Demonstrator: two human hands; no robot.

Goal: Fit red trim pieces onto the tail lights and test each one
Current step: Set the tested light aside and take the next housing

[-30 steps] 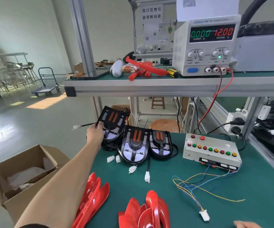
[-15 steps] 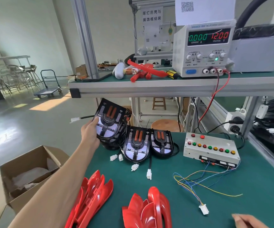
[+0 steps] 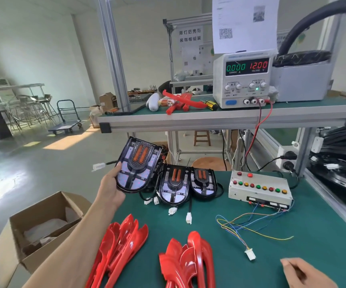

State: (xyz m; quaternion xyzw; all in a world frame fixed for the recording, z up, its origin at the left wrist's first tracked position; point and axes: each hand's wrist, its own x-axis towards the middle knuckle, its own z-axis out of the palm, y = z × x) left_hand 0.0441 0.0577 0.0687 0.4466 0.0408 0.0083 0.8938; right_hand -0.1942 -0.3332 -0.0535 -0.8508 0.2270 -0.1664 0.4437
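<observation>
Currently the left hand [image 3: 110, 189] grips a tail light [image 3: 138, 167] by its lower left edge, thumb on the front face, other fingers hidden behind the housing; the unit is lifted off the bench [image 3: 292, 235] and tilted, above and left of two more lights [image 3: 185, 182] leaning in a row at the back of the mat. Its lead runs left to a white plug [image 3: 98, 166] hanging in air. Right hand [image 3: 305, 273] is cut off at the bottom right corner, low over the mat, fingers loosely curled, nothing in them as far as can be seen. Two heaps of trim [image 3: 122, 246] lie near the front edge, glossy red plastic, curved and nested, count unclear. Lights are black U-shaped housings with twin orange bars and pale reflective panels. Test box [image 3: 259, 189] sits right of the lights, grey metal, row of coloured buttons, thin coloured wires ending in a white connector [image 3: 250, 254] loose on the mat. Supply [image 3: 244, 80] on the shelf reads 0.000 and 12.00. Cardboard box [image 3: 43, 229] stands left of the bench, contents hard to make out.
</observation>
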